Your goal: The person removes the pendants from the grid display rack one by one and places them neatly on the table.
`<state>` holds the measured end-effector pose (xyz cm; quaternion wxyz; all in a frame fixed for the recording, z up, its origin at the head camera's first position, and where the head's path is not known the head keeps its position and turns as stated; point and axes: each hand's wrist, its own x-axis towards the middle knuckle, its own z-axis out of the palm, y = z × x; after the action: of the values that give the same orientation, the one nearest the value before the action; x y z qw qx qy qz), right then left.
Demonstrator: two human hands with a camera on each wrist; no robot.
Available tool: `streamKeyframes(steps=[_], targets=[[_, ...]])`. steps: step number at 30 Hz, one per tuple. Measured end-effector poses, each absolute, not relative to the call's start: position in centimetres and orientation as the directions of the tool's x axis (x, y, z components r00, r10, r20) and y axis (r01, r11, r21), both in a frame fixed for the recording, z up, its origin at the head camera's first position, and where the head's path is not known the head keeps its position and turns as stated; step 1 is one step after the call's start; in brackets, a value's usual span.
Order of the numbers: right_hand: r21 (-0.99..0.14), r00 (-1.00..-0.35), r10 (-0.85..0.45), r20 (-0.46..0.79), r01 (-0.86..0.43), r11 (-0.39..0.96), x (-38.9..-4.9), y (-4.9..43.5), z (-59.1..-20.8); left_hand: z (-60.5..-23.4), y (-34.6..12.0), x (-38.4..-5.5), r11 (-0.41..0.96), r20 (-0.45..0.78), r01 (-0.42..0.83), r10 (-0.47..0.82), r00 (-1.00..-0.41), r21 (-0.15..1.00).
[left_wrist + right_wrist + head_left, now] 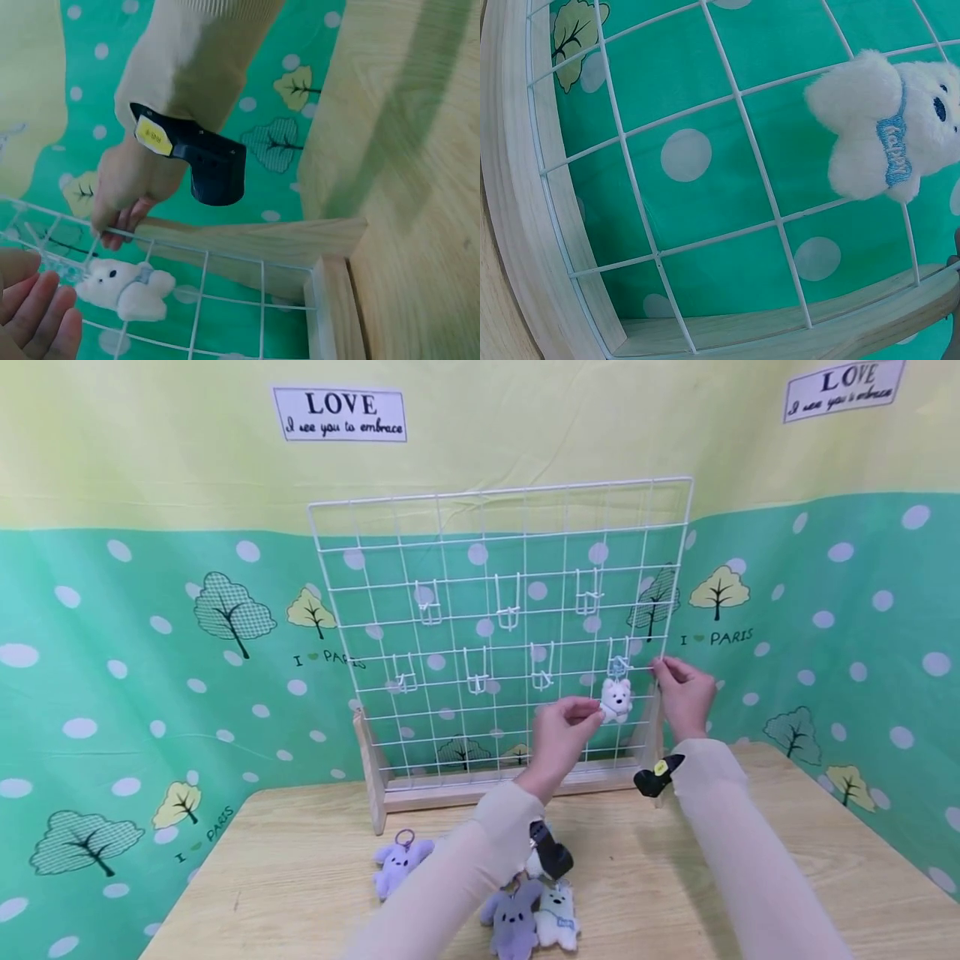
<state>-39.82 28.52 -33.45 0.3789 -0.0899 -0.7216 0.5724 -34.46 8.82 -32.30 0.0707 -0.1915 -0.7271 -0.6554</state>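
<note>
A small white plush bear keychain with a blue band hangs from a hook on the lower right of the white wire grid rack. In the right wrist view the plush bear lies against the wires. My left hand is just left of the bear, fingers loosely bent; the left wrist view shows its fingers beside the bear's head with nothing visible between them. My right hand pinches the rack's right edge wire, right of the bear.
Several white hooks, such as one at upper centre, hang on the grid in two rows. On the wooden table lie purple plush keychains and white ones, partly hidden by the left sleeve. A wooden base supports the rack.
</note>
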Motion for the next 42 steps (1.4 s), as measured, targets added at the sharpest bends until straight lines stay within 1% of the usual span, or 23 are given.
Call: streamKeyframes(steps=[6, 11, 16, 26, 32, 36, 42], targets=[[-0.896, -0.695, 0.569, 0.44, -0.297, 0.33, -39.9, 28.6, -33.3, -32.1, 11.2, -35.9, 0.026, 0.342, 0.344, 0.066, -0.938, 0.939], [-0.908, -0.71, 0.57, 0.414, -0.276, 0.316, -39.8, 28.3, -33.2, -31.6, 12.8, -36.7, 0.035, 0.372, 0.372, -0.014, -0.928, 0.928], [-0.905, -0.708, 0.57, 0.417, -0.265, 0.334, -39.6, 28.2, -33.0, -31.1, 14.2, -37.1, 0.067, 0.374, 0.369, -0.079, -0.924, 0.927], [-0.902, -0.702, 0.571, 0.426, -0.283, 0.325, -39.8, 28.3, -33.1, -30.2, 15.3, -37.8, 0.166, 0.43, 0.409, -0.119, -0.895, 0.897], [-0.895, -0.695, 0.569, 0.44, -0.292, 0.336, -39.9, 28.3, -33.1, -30.2, 15.5, -38.0, 0.195, 0.42, 0.392, -0.128, -0.899, 0.899], [-0.886, -0.688, 0.564, 0.457, -0.3, 0.353, -40.0, 28.3, -33.2, -30.0, 15.9, -38.0, 0.238, 0.418, 0.379, -0.14, -0.897, 0.894], [-0.884, -0.677, 0.573, 0.462, -0.302, 0.357, -40.2, 28.3, -33.2, -29.8, 16.6, -38.4, 0.296, 0.439, 0.375, -0.187, -0.879, 0.878]])
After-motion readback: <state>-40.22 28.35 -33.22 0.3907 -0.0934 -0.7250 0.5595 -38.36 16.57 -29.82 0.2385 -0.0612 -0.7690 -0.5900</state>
